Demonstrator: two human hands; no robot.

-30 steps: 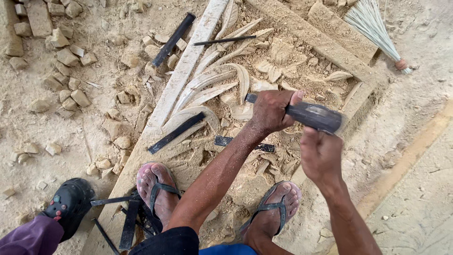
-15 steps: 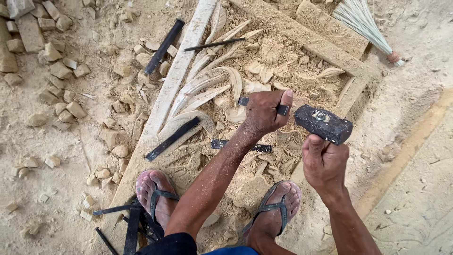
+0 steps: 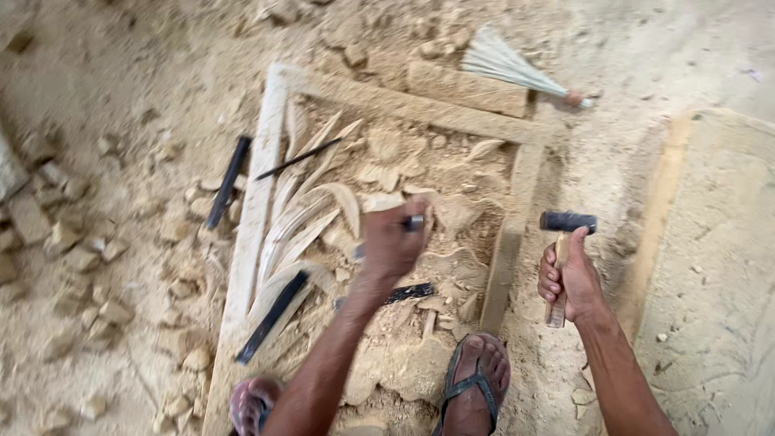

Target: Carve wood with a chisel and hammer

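Note:
My left hand (image 3: 391,242) is closed around a dark metal chisel (image 3: 416,223) whose tip is set against a pale stone slab (image 3: 452,173) carved with curved leaf shapes. My right hand (image 3: 575,278) grips the wooden handle of a hammer (image 3: 567,221), held upright off the slab's right edge, well apart from the chisel. The chisel's lower end is hidden behind my fist.
Spare chisels lie on and beside the slab: one at the left edge (image 3: 228,182), a thin one (image 3: 299,157), one lower left (image 3: 270,317), one under my wrist (image 3: 408,292). A straw brush (image 3: 508,64) lies behind. My sandalled feet (image 3: 476,379) rest near stone rubble (image 3: 73,258).
The hammer was down beside my left hand at the chisel; now my right hand has drawn it away to the right and stood it upright. The view has shifted over the slab.

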